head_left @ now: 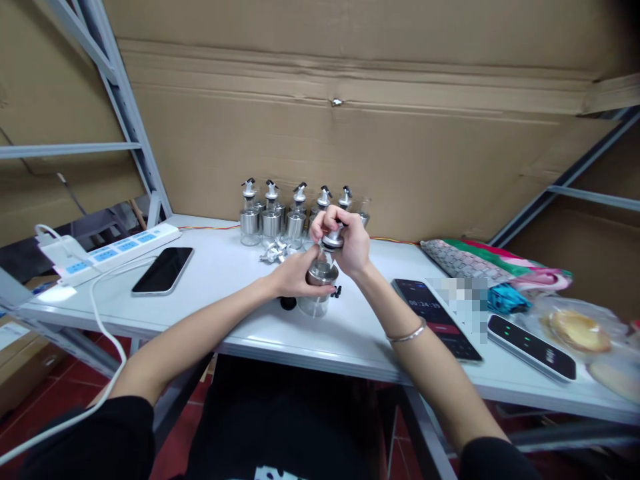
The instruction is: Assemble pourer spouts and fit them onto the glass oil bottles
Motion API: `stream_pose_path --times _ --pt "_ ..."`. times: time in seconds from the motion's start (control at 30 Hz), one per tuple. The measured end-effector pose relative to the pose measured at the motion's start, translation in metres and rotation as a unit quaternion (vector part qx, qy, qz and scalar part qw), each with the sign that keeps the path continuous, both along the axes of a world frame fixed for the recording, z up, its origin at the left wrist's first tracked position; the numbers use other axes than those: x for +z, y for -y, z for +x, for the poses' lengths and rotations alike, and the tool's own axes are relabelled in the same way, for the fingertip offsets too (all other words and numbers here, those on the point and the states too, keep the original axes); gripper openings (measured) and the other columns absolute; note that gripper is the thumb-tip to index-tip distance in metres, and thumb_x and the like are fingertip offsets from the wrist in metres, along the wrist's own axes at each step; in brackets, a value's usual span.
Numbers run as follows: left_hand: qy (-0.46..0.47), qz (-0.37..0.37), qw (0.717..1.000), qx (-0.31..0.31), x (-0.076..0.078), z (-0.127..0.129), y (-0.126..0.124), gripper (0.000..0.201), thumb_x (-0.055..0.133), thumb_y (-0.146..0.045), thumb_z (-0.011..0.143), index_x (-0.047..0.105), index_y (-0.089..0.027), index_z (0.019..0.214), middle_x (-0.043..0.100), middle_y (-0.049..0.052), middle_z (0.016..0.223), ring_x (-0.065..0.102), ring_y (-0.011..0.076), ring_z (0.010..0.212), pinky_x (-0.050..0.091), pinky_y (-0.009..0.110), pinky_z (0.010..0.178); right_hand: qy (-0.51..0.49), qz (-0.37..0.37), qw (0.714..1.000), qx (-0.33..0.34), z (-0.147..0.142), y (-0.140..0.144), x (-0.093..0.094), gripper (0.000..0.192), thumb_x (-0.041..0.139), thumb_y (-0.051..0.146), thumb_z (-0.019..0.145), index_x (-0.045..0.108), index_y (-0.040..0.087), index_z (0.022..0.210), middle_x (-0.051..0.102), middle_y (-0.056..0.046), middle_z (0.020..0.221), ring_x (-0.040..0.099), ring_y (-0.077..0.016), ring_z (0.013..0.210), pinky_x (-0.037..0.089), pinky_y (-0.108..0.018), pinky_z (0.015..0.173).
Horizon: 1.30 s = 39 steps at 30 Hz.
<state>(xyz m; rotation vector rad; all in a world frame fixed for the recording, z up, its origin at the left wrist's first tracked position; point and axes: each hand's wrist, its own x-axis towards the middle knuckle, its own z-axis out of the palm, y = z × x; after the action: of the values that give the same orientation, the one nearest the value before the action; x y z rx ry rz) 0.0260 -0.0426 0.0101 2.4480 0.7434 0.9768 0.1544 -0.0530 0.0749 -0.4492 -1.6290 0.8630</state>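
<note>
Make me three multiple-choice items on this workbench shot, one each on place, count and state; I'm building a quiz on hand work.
1. Where does the power strip lie?
A. far left of the table
B. beside the bread
C. under the table

2. How many capped bottles show in the back row?
A. two
B. five
C. nine

3. What does the left hand do?
A. lies flat
B. grips the glass bottle
C. holds a phone

A: it lies by the left table edge.
B: five spout tops show.
B: it wraps the glass bottle while the right hand holds the cap.
</note>
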Motion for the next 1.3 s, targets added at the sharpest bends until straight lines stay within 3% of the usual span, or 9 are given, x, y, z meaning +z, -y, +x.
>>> stream_pose_path --times 0.17,0.57,0.67,0.73,0.83,0.97,1.07,1.17,1.3 --pt "0.012 0.003 1.000 -0.011 -0.002 -0.001 -0.002 0.055 0.068 -0.051 0.068 0.046 -0.017 0.105 0.062 0.004 0.083 0.060 0.0221 0.072 0.044 0.030 0.067 -0.021 -0.008 1.000 0.016 0.000 0.002 -0.004 0.042 0.036 0.055 0.084 0.029 0.024 0.057 0.045 -0.001 0.054 0.043 -0.0147 0.051 0.038 -0.029 0.052" --pt "-0.020 0.063 0.998 -0.003 -0.003 0.001 -0.005 0.044 0.062 -0.056 0.071 0.052 -0.016 0.088 0.064 0.006 0.083 0.062 0.0223 0.074 0.050 0.032 0.069 -0.046 -0.055 0.991 0.113 0.002 -0.004 -0.018 0.036 0.042 0.048 0.087 0.037 0.022 0.062 0.050 0.002 0.053 0.048 -0.0131 0.049 0.039 -0.027 0.050" --pt "-0.001 0.076 0.997 -0.001 -0.005 0.000 -0.007 0.056 0.065 -0.056 0.069 0.050 -0.015 0.104 0.065 0.006 0.089 0.064 0.0222 0.075 0.050 0.031 0.067 -0.039 -0.012 0.998 0.053 0.006 -0.005 -0.032 0.029 0.050 0.051 0.085 0.047 0.022 0.083 0.056 0.002 0.066 0.055 -0.0149 0.060 0.045 -0.029 0.060" --pt "-0.003 0.094 0.996 0.004 -0.006 -0.001 -0.008 0.063 0.064 -0.057 0.070 0.047 -0.014 0.113 0.066 0.007 0.094 0.065 0.0224 0.077 0.051 0.030 0.067 -0.004 0.024 1.000 0.004 0.009 -0.006 -0.041 0.035 0.059 0.051 0.080 0.048 0.023 0.097 0.060 0.000 0.077 0.058 -0.0168 0.071 0.047 -0.031 0.068" --pt "-0.041 0.155 0.986 0.041 -0.008 -0.004 -0.012 0.067 0.058 -0.061 0.074 0.047 -0.013 0.118 0.068 0.008 0.091 0.067 0.0234 0.078 0.050 0.029 0.066 0.081 0.059 0.994 -0.054 0.016 -0.008 -0.046 0.035 0.056 0.054 0.081 0.050 0.021 0.093 0.063 -0.004 0.089 0.059 -0.0198 0.083 0.047 -0.035 0.078" --pt "-0.107 0.254 0.954 0.119 -0.006 -0.010 -0.016 0.065 0.037 -0.067 0.084 0.056 -0.010 0.109 0.066 0.007 0.068 0.065 0.0233 0.059 0.042 0.028 0.053 0.161 0.060 0.973 -0.152 0.022 -0.007 -0.041 0.037 0.053 0.057 0.082 0.052 0.020 0.084 0.066 -0.004 0.078 0.060 -0.0194 0.070 0.047 -0.034 0.071" --pt "-0.089 0.280 0.947 0.130 -0.002 -0.015 -0.018 0.064 0.019 -0.060 0.093 0.058 -0.012 0.109 0.067 0.005 0.064 0.065 0.0202 0.056 0.039 0.026 0.051 0.109 0.048 0.979 -0.167 0.023 -0.009 -0.037 0.034 0.051 0.055 0.084 0.049 0.022 0.087 0.066 -0.001 0.071 0.062 -0.0177 0.065 0.049 -0.032 0.067" --pt "-0.058 0.280 0.946 0.151 0.002 -0.020 -0.022 0.057 0.019 -0.054 0.095 0.059 -0.016 0.112 0.067 0.002 0.063 0.065 0.0172 0.058 0.039 0.024 0.054 -0.007 0.027 0.984 -0.176 0.028 -0.017 -0.031 0.032 0.045 0.055 0.087 0.044 0.024 0.093 0.064 0.000 0.072 0.064 -0.0156 0.064 0.051 -0.030 0.065" --pt "-0.080 0.262 0.932 0.237 0.003 -0.030 -0.036 0.040 0.035 -0.044 0.093 0.063 -0.017 0.102 0.066 0.000 0.060 0.064 0.0157 0.058 0.038 0.024 0.055 -0.113 0.028 0.934 -0.337 0.049 -0.035 -0.029 0.032 0.041 0.055 0.088 0.040 0.025 0.098 0.060 0.001 0.075 0.065 -0.0151 0.063 0.052 -0.031 0.066"
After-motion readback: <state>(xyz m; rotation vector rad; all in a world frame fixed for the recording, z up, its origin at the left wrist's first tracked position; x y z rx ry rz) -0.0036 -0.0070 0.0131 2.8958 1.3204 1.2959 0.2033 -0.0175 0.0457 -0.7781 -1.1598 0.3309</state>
